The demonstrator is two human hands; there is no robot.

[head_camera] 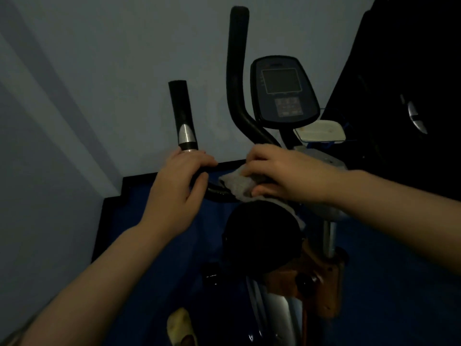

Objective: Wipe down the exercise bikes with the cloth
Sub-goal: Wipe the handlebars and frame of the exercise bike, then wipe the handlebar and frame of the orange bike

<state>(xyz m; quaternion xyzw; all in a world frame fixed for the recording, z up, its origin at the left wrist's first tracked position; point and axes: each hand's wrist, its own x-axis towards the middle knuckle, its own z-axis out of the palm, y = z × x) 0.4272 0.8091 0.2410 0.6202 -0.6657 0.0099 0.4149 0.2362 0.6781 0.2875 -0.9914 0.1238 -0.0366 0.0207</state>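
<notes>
The room is dim. An exercise bike fills the middle of the head view, with a console (284, 89) on top and a black flywheel housing (262, 236) below. My left hand (179, 188) grips the curved black handlebar (217, 193) just under the upright left grip (183, 116) with its silver sensor. My right hand (282, 176) presses a grey cloth (235, 183) onto the handlebar near the centre stem. A taller black handle (237, 71) rises behind the cloth.
A pale wall stands close behind and to the left. Blue floor mats (154, 245) with a black border lie beneath. Another dark machine (411, 108) stands at the right. A white tray (320, 131) sits under the console. A yellowish slipper (180, 325) shows at the bottom.
</notes>
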